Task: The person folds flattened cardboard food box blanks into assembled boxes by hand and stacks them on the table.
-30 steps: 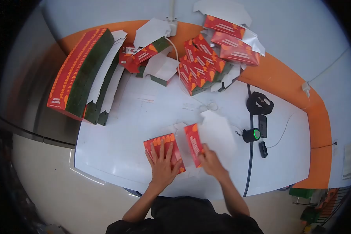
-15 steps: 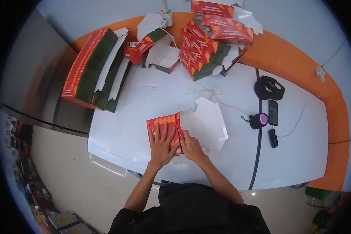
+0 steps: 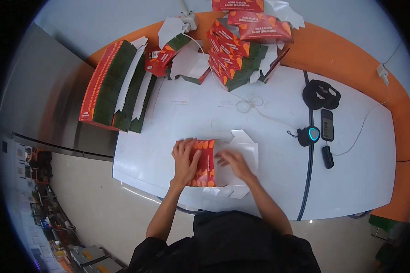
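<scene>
A partly folded red cardboard box [image 3: 206, 170] with orange patterns lies on the table in front of me. Its white inside panel [image 3: 248, 157] spreads out to the right, with cut flaps at the top and bottom. My left hand [image 3: 185, 160] grips the box's left part, fingers bent over it and thumb apart on the red face. Over the white panel, just right of the red part, hovers my right hand [image 3: 234, 164]; its fingers are loosely curled and apart, with nothing in them.
Stacked flat red-and-green boxes [image 3: 107, 86] stand at the left; more boxes [image 3: 228, 54] are piled at the back. On the right are a black strap-like item [image 3: 321, 94], a round device with a lit ring [image 3: 309, 135], a phone [image 3: 327, 125] and a white cable [image 3: 357, 136].
The left hand has gone from lying flat to bent round the box's left part. The right hand has come off the fold and moved right. The white panel now lies straighter.
</scene>
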### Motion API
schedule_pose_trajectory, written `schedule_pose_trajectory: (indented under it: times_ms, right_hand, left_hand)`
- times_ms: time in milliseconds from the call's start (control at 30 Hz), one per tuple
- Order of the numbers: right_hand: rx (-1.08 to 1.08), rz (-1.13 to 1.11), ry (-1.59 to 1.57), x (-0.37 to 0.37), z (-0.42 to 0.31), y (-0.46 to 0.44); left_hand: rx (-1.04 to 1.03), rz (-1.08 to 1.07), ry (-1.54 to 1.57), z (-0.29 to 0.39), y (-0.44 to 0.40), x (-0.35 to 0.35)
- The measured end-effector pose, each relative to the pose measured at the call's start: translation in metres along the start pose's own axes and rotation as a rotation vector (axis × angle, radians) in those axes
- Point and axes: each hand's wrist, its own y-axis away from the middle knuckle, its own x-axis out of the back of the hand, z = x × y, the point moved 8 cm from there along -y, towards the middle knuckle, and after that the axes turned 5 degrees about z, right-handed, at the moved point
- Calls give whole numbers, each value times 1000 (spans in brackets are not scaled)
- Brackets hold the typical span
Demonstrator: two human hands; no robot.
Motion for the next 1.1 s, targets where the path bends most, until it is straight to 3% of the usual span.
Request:
schedule_pose_trajectory:
  times_ms: [67, 200, 300, 600, 700, 933, 1100]
  right_hand:
    - [218, 253, 259, 30, -29, -18]
    - [555, 259, 869, 10, -66, -37]
    - [315, 72, 1150, 4, -31, -64]
    - [367, -56, 1203, 2, -25, -83]
    - [342, -39, 1071, 2, -19, -89]
    - [536, 194, 796, -3, -5, -85]
    - [576, 399, 637, 3, -40, -40]
  left_hand:
    - [-126, 25, -66, 9, -15, -1]
    - [-209, 3, -169, 2, -22, -25]
    - [-186, -38, -185, -4, -25, -36]
    - [-164, -23, -155, -2, -27, -35]
    - [-171, -42, -159, -1, -28, -34]
    - [-216, -41, -195, -4, -27, -37]
    - [-186, -54, -163, -2, -27, -34]
